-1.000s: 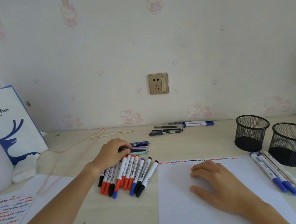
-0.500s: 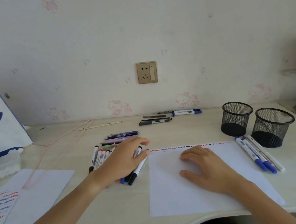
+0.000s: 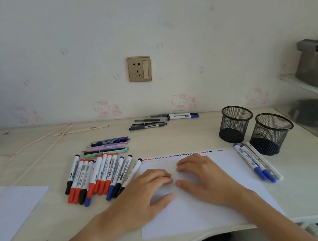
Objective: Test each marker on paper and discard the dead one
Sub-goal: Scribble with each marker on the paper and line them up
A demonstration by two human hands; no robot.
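Head view. Pale wood-grain counter (image 3: 177, 138) runs wall to wall, its front edge curving in near the person.

White sheet of paper (image 3: 238, 201) lies flat near the front edge, centre-right. Along its far edge: one row of short zigzag test strokes (image 3: 179, 155) in red, blue and black. The sheet below that row looks blank.

Second paper sheet (image 3: 7, 213) at far left, partly cut by the frame.

Left hand (image 3: 144, 194) rests palm-down on the paper's left part, fingers relaxed and lightly bent, holding nothing; its wrist side covers the near ends of the closest markers. Right hand (image 3: 203, 177) likewise flat on the paper, fingers spread, thumb out, empty. The two sets of fingertips nearly meet (touching or not, cannot tell).

Two black mesh pen cups (image 3: 235, 123) stand upright side by side at right, beyond the paper's far right corner.

Fan of markers (image 3: 98, 176) lies just left of the paper: white barrels, caps red, black and blue, capped ends toward the person, packed side by side and touching.

Three more pens (image 3: 255, 162) lie parallel just right of the paper, two of them blue-capped markers.

Small stack of patterned pens (image 3: 108, 146) behind the fan. Dark pens (image 3: 147, 125) lie near the wall.
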